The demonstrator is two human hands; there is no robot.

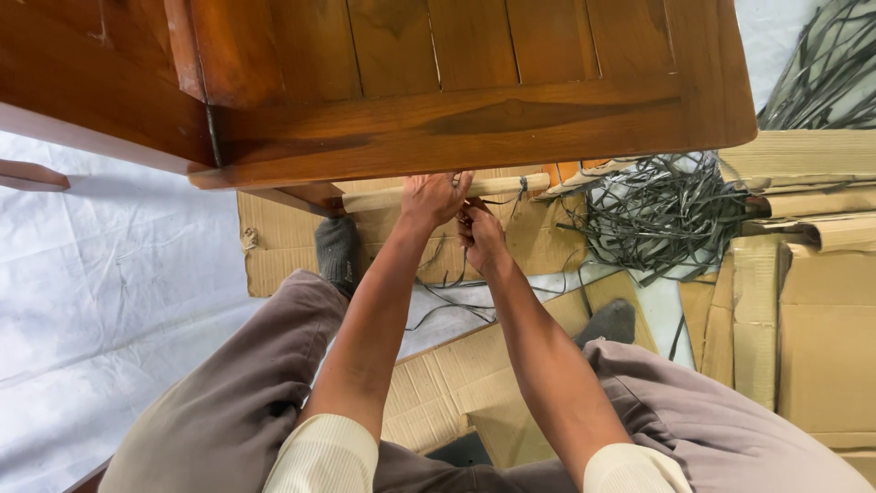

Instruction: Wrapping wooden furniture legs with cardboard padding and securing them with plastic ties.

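The left hand [436, 196] is wrapping its grip around a pale, cardboard-wrapped rail [444, 194] under the glossy wooden furniture [474, 82]; just beside it, the right hand [481, 236] is pinching thin dark strapping [662, 215].

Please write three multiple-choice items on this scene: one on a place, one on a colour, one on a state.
1. Where does the tangle of strips lie?
A. right of the hands
B. on the white sheet at left
C. on the person's lap

2. What colour are the socks?
A. red
B. dark grey
C. yellow

3. What is the left hand doing?
A. hanging free
B. resting on a knee
C. gripping the pale bar

Answers: 1 A, the strips pile on cardboard to the right; 2 B, both feet show dark grey; 3 C, the fingers wrap the bar under the wooden furniture.
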